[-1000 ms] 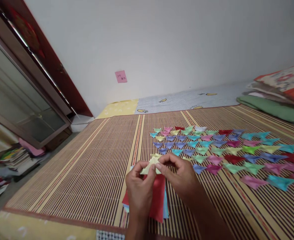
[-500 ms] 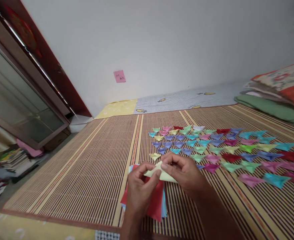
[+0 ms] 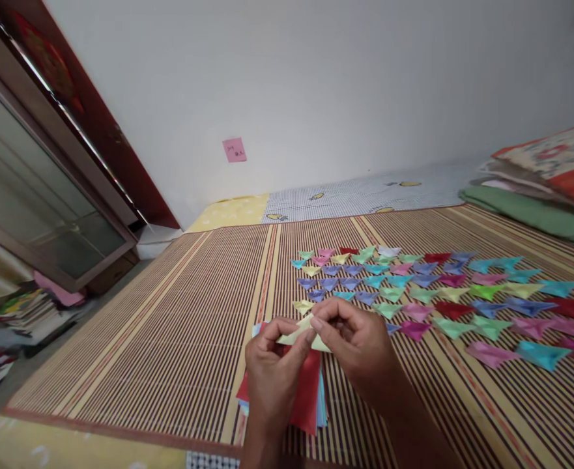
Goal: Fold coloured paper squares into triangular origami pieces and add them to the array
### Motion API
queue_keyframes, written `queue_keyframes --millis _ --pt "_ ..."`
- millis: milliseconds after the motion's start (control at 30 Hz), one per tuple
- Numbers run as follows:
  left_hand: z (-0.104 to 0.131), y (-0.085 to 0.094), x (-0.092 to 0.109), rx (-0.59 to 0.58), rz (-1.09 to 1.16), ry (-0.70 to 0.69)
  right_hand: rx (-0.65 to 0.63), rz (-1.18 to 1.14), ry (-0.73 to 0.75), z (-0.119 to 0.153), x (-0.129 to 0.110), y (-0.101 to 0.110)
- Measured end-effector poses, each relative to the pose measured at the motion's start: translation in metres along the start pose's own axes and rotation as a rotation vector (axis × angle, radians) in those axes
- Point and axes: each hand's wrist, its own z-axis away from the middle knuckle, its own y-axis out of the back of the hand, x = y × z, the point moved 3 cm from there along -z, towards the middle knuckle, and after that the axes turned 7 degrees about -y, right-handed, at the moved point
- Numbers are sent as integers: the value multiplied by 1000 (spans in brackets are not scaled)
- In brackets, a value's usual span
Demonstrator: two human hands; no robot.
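A pale yellow piece of folded paper [image 3: 296, 334] is pinched between both hands, just above the mat. My left hand [image 3: 274, 368] grips its left and lower part between thumb and fingers. My right hand [image 3: 355, 335] holds the upper right part, thumb and fingertips pressed together near the middle of the paper. The fingers hide some of its folds. Below the hands lies a stack of coloured paper sheets [image 3: 309, 397], red on top with light blue edges showing, partly covered by my left hand and wrist.
Rows of small folded paper shapes [image 3: 389, 293] in many colours spread across the striped mat [image 3: 169, 326] to the right. Cushions and folded cloths [image 3: 535, 208] are piled at the far right. A pink note [image 3: 234, 150] sticks to the wall. Books [image 3: 25, 309] lie at lower left.
Both hands stay over the stack, still pinching the yellow paper. The paper's right end has drawn in to the left, and less of it shows under my right hand.
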Motion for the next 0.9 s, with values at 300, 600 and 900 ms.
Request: queue_keyframes --millis 300,600,900 --pt "1 3 -1 10 -20 -8 64 -20 37 3 -6 -4" --pt "0 -1 0 -19 155 183 122 3 71 1 2 -2" --pt "-3 6 -5 -228 137 181 125 -51 43 -3 8 6"
